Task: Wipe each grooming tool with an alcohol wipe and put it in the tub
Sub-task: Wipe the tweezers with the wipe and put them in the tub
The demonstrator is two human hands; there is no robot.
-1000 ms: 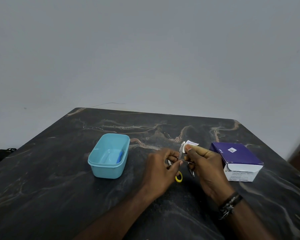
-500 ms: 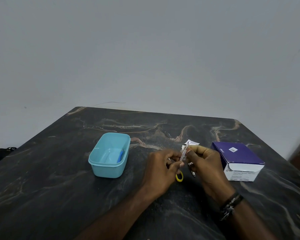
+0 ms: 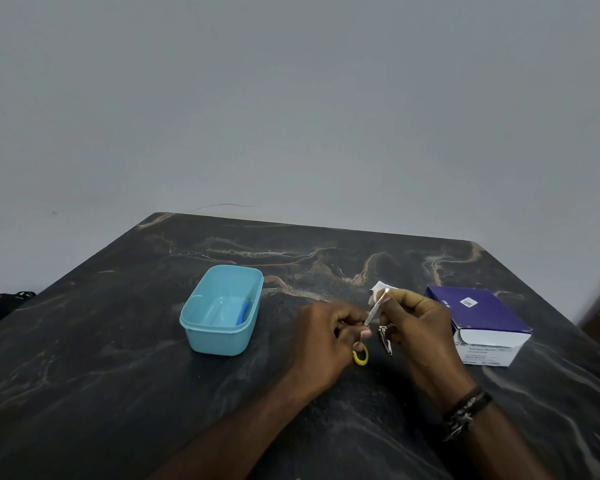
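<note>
A thin silvery nail file (image 3: 374, 309) slants up between the hands, its lower end pinched by the left hand (image 3: 329, 337), its upper end pinched by the right hand (image 3: 416, 327) through a white alcohol wipe (image 3: 378, 289). Below the hands lie a yellow scissor loop (image 3: 360, 355) and a metal nail clipper (image 3: 385, 339). The pale blue tub (image 3: 222, 310), off to the left, holds a blue-handled tool (image 3: 242, 313). A purple-lidded wipe box (image 3: 478, 323) sits right. Dark marbled table (image 3: 118, 375), plain grey wall (image 3: 291, 98).
</note>
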